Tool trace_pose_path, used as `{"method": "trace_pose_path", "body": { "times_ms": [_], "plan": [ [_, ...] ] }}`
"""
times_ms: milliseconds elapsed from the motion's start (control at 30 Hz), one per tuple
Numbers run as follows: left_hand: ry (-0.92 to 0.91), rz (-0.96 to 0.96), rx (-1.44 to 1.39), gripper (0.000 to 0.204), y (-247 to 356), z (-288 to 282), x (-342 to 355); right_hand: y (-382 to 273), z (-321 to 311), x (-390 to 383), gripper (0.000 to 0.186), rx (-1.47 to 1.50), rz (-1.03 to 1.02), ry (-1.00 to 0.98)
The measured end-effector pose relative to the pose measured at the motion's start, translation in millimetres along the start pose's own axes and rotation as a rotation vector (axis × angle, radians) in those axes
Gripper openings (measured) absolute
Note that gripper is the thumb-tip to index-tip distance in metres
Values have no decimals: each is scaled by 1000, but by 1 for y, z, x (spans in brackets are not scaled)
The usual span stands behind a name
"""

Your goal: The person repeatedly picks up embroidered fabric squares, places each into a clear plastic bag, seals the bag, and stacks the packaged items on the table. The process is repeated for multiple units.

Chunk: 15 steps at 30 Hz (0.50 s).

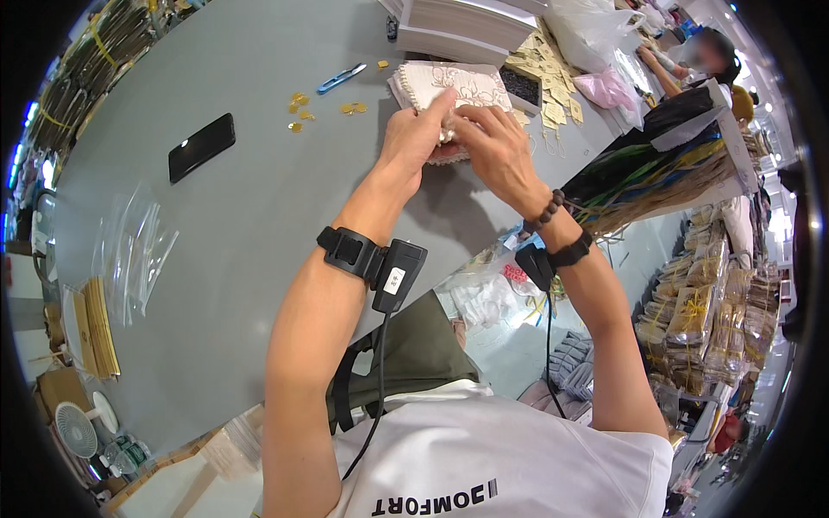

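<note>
Okay so I was standing by this smooth matte grey table (259, 224), and the thing being worked on was a cream fabric bundle with a knobbly scalloped edge and loopy raised embroidery (423, 84), lying at the far side, a bit right of the middle. The left hand (413, 142) had hold of its near edge, thumb on top, fingertips curled underneath. The right hand (499, 148) was bent in right against the left thumb, but its own knuckles covered the fingertips, so I honestly couldn't tell if it was pinching anything.

Just right of the bundle sat an open box of tiny black bits (521, 85), too small to make out, with flat tan card tags on thin strings (557, 65) scattered past it. Left of the bundle: a slim blue cutter (342, 78) and shiny gold flat pieces (300, 100). Farther left, a glossy black phone (202, 148) and crinkly clear plastic sleeves (129, 259). The pale layered stack (466, 30) behind was cut off up top.
</note>
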<state>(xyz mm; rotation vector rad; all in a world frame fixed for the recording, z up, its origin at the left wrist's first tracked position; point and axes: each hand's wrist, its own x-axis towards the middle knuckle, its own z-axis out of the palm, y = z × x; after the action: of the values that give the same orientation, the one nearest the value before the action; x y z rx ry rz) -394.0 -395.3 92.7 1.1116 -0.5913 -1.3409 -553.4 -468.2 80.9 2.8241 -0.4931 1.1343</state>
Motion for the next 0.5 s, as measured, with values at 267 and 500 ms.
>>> {"method": "trace_pose_path", "body": {
  "times_ms": [267,500],
  "plan": [
    [67,33,-8,32,-6,-94,-106,-59,-19,29,19,466,56,58],
    [326,-255,300,31,-31,-177,-225,-50,89,68,18,337,306,-214]
  ]
}}
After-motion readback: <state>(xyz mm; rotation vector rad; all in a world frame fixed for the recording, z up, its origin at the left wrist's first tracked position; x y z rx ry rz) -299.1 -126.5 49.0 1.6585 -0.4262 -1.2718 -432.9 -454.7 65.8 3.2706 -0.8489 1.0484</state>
